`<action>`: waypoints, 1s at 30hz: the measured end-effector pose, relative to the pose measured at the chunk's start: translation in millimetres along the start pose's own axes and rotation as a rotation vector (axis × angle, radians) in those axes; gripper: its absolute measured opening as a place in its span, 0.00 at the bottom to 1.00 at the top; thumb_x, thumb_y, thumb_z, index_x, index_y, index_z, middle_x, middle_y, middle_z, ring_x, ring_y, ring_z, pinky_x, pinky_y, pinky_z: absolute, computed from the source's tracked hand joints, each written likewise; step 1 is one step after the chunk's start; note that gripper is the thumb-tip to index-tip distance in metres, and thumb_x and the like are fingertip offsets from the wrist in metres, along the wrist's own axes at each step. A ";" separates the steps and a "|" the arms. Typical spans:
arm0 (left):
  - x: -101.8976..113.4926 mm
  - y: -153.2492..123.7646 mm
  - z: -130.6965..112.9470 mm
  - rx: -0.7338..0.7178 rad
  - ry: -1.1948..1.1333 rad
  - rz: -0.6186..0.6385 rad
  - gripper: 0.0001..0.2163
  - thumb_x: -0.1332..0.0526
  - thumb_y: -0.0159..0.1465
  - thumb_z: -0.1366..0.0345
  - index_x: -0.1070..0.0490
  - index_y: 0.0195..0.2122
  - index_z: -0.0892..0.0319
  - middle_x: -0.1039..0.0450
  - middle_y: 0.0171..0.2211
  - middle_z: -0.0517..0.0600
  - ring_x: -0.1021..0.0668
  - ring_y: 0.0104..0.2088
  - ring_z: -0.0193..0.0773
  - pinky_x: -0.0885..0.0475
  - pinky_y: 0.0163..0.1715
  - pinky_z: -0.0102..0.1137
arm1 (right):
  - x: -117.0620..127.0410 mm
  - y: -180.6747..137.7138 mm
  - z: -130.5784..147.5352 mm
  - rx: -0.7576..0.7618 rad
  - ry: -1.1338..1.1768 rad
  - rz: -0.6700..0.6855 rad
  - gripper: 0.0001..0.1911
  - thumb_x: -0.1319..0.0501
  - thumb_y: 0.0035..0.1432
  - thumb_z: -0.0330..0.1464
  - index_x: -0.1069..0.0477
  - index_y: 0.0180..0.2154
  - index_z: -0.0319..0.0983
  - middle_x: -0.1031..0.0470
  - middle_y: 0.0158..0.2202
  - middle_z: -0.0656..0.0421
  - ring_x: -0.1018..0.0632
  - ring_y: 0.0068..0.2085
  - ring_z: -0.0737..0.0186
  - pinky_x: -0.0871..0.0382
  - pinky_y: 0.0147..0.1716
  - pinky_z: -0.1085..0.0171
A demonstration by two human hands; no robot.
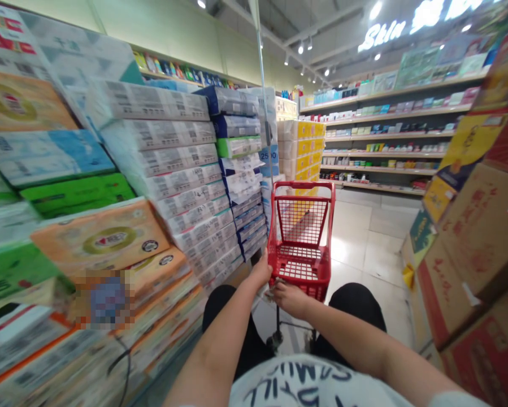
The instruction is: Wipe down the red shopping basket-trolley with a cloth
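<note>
A red plastic shopping cart point(303, 185) with a grid basket stands directly before me, between my knees. My left hand point(261, 272) is closed on the near left edge of the basket; its fingertips are partly hidden. Just below that corner, my right hand point(291, 299) has its fingers curled together, with something small and pale at the fingertips that I cannot make out. The basket shows only its bare red grid. Beneath it, dark wheels and thin legs show on the floor.
Stacked tissue packs point(105, 232) rise close on the left, beside tall piles of white-wrapped packs point(181, 158). A thin upright pole point(262, 68) stands behind the cart. Cardboard cartons point(478, 226) line the right. Pale floor tiles point(355, 226) lead to stocked shelves point(385, 135).
</note>
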State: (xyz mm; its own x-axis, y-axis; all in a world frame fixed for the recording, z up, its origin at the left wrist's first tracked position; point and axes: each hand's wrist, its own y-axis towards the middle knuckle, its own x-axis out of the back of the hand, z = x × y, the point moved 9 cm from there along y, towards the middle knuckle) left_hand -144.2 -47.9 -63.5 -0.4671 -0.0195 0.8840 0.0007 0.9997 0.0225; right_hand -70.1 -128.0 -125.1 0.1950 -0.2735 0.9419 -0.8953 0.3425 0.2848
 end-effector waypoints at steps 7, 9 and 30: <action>-6.7 14.3 -10.8 0.007 0.053 -0.021 0.31 0.52 0.66 0.72 0.61 0.69 0.56 0.48 0.67 0.56 0.29 0.57 0.38 0.33 0.54 0.32 | -28.5 -15.7 -30.1 -0.173 -0.003 0.166 0.14 0.47 0.64 0.26 0.24 0.44 0.37 0.22 0.42 0.53 0.25 0.48 0.58 0.31 0.50 0.59; -5.4 11.8 -11.5 -0.013 0.095 -0.049 0.26 0.55 0.68 0.68 0.54 0.68 0.53 0.55 0.69 0.53 0.33 0.61 0.41 0.35 0.57 0.38 | -23.3 -16.3 -32.1 -0.151 -0.021 0.162 0.14 0.47 0.64 0.26 0.23 0.43 0.36 0.21 0.42 0.52 0.25 0.49 0.56 0.31 0.51 0.58; -0.8 -2.8 -27.4 -0.232 0.357 -0.003 0.15 0.53 0.70 0.58 0.29 0.50 0.48 0.53 0.69 0.41 0.40 0.65 0.50 0.45 0.61 0.50 | 3.2 -7.2 -31.5 -0.004 0.011 0.023 0.17 0.51 0.64 0.24 0.23 0.39 0.38 0.22 0.39 0.55 0.27 0.50 0.60 0.35 0.55 0.57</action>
State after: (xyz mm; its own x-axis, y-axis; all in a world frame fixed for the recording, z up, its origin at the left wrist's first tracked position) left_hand -119.6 -51.0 -51.5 -0.1323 -0.0662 0.9890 0.2178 0.9714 0.0941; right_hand -50.4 -103.0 -118.6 0.1789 -0.2558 0.9500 -0.8978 0.3526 0.2640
